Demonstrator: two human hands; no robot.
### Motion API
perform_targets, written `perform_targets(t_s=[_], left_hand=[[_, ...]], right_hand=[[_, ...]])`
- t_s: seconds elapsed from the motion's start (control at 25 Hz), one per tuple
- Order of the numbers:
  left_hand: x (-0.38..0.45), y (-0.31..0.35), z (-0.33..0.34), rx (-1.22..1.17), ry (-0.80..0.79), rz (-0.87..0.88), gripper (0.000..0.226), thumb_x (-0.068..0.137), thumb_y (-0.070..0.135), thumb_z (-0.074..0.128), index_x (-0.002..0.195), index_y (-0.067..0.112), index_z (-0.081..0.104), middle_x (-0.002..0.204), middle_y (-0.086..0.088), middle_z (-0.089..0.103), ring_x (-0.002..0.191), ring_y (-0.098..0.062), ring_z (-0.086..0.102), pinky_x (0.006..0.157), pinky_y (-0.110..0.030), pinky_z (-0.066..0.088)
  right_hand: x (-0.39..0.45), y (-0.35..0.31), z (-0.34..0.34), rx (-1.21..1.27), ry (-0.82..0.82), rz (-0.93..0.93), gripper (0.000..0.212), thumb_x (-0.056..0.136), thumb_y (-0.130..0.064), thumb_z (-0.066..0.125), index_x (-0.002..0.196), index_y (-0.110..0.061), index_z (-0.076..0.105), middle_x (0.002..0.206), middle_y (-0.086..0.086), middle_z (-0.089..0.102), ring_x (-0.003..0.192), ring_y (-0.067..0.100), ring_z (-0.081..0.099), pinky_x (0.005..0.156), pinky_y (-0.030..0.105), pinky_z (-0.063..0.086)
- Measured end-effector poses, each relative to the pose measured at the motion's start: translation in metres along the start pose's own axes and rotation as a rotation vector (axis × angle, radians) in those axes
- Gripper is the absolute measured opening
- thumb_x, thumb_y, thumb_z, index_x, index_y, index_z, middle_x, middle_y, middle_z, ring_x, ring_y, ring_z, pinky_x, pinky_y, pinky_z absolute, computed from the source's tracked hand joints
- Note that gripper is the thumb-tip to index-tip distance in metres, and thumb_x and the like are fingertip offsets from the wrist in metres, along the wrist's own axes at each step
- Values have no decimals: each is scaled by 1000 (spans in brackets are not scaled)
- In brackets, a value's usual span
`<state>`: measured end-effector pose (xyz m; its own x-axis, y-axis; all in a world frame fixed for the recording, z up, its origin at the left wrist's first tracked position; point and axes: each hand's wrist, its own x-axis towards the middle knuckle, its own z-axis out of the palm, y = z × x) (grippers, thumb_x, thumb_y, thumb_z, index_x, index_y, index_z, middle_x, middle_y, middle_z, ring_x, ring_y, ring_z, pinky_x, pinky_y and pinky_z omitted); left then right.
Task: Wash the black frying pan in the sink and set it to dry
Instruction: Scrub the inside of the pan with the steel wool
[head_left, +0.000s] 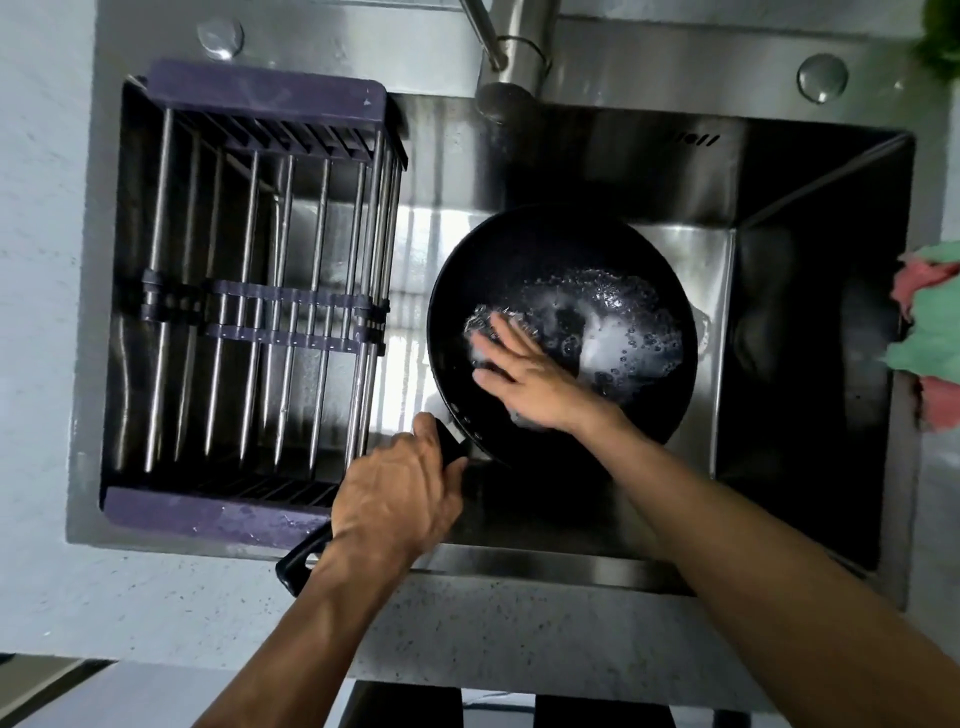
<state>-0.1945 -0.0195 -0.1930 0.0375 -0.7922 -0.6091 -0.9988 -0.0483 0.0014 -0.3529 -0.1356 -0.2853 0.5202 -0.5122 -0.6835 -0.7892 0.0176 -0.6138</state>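
The left hand (400, 493) reached in from the lower left, its forearm angled up toward the sink, and its fingers were curled tightly around the black handle (304, 558) of the round black frying pan (545, 249) — the handle's looped end stuck out below the wrist, over the speckled grey countertop (156, 613). The right arm came in from the lower right, with the right hand (530, 379) laid palm-down inside the pan. Its fingers were spread and nearly flat, pressing on a scrubbing pad (480, 325) that was mostly hidden beneath them; what kind of pad it was could not be told. The pan sat within the stainless-steel sink (779, 171), below the metal faucet (506, 62) and just right of the purple-framed dish rack with steel rods (249, 312) that spanned the sink's left part. White suds and bubbles (618, 322) covered the right side of the pan's dark inner surface — its upper left looked bare and matte.
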Motion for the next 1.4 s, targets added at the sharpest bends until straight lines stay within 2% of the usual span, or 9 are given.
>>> perform_targets(t_s=[0.16,0.36,0.48,0.64,0.76,0.88,1.04,1.2,1.4], left_hand=[[0,-5,0,8,-12,16,62,98,56,16,138,10,31,105,-5,64,80,-19,64,64,-30,47],[0,-1,0,34,-9,2,61,99,54,20,138,9,32,110,-7,63,91,-23,65,70,-34,46],[-1,-4,1,-6,-13,23,62,99,55,17,138,10,31,105,-6,62,81,-19,61,64,-31,41],[0,-1,-2,40,-22,6,59,100,52,20,139,8,30,111,-8,61,90,-23,65,66,-32,39],[0,0,1,53,-11,8,60,99,53,19,139,9,32,108,-7,63,89,-24,65,65,-33,39],[-2,-1,4,48,9,19,63,99,55,16,139,9,32,106,-6,63,86,-22,65,63,-31,38],[-2,-1,2,57,2,33,64,99,55,15,140,9,31,108,-5,63,89,-21,65,66,-31,41],[-2,-1,3,34,11,16,63,99,55,15,141,11,29,107,-3,62,89,-20,65,65,-30,39],[-2,1,3,6,0,-9,61,98,56,19,139,12,32,111,-4,63,94,-22,67,71,-33,47]], right_hand=[[-30,39,-4,-197,86,380,73,103,-60,24,161,-26,-4,163,-1,-30,151,22,-25,121,43,-9],[16,-18,-2,99,18,-34,62,106,-46,37,161,-31,11,167,-8,-18,152,14,-21,117,32,-12],[6,37,-37,-134,140,333,67,105,-55,28,161,-30,1,163,-4,-30,151,21,-26,120,42,-11],[-27,-12,42,21,-205,194,68,105,-56,24,160,-30,-6,163,4,-31,149,27,-29,121,44,-14],[17,-30,6,241,9,-36,57,107,-50,28,159,-38,7,166,-11,-19,151,11,-19,123,39,-10],[42,-7,-30,118,285,231,61,105,-57,22,160,-38,4,165,-11,-23,151,10,-23,124,50,-7],[42,-21,-1,-21,198,-57,69,106,-52,29,161,-28,-5,166,0,-23,153,15,-19,123,39,-9],[53,-11,-21,54,507,339,74,104,-54,24,161,-15,-3,165,12,-22,154,25,-17,125,48,-6],[58,-12,-16,-48,391,95,75,105,-54,27,161,-17,-6,165,6,-24,152,19,-21,124,38,-10]])
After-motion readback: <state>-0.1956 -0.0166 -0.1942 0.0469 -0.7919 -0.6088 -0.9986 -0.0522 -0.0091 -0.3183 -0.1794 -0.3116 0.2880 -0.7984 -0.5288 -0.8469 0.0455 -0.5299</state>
